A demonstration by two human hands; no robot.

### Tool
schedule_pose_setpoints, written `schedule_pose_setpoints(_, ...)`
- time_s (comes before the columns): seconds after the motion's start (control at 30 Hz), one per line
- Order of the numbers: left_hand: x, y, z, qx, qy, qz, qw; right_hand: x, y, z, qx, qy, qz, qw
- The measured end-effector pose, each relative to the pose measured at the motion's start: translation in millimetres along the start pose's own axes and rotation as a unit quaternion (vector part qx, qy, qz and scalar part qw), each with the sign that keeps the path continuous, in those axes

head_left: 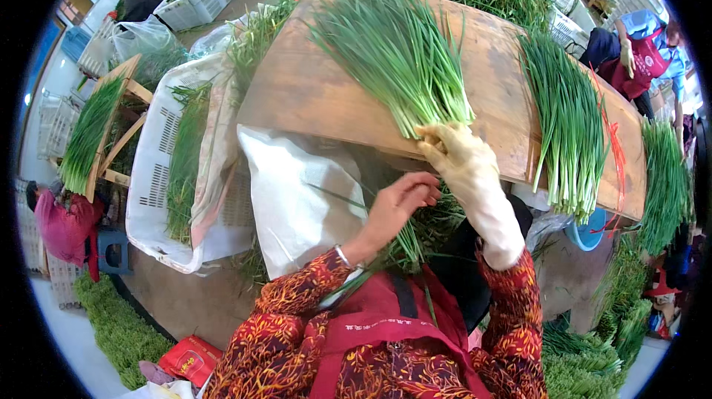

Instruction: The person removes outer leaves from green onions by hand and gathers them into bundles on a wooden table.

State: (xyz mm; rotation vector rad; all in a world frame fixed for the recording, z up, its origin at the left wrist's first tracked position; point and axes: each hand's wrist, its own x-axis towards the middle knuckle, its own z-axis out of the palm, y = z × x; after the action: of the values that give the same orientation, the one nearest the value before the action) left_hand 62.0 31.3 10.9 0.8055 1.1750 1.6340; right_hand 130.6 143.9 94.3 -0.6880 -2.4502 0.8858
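On the wooden board (297, 95) in front of me lies a loose pile of garlic chives (400, 58), green tips pointing away and pale stem ends toward me. My right hand (463, 162), in a cream rubber glove, is at those stem ends with its fingers bent around a few of them. My bare left hand (404, 206) hovers below the board's near edge, fingers curled together; whatever it may hold is hidden. Loose chive stalks (408, 247) hang beneath it, over my dark red apron (393, 310). A neat row of chives (564, 124) rests farther right on the board.
Red ties (614, 154) lie beside the right row. A white sack (297, 191) hangs below the board's left edge, next to a white plastic crate (152, 176) holding chives. A blue basin (589, 230) sits underneath at right. A co-worker (645, 65) is at the far right.
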Motion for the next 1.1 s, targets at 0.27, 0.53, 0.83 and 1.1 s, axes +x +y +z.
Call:
schedule_pose_setpoints(0.27,-3.2,8.4,-41.4,-0.043,0.104,0.013,0.994,41.9,12.1,41.3,-0.270,-0.010,0.019,0.963)
schedule_pose_setpoints(0.53,5.7,18.7,-42.4,-0.108,0.115,0.011,0.987,55.5,-0.1,34.3,-0.295,-0.081,0.119,0.945)
schedule_pose_setpoints(0.83,-4.7,12.6,-48.6,-0.117,0.138,-0.008,0.984,40.2,-11.3,33.2,-0.198,-0.003,0.013,0.980)
schedule_pose_setpoints(1.1,-10.9,8.6,-47.4,-0.112,0.143,-0.020,0.983,35.2,-6.3,52.6,-0.209,-0.075,0.080,0.972)
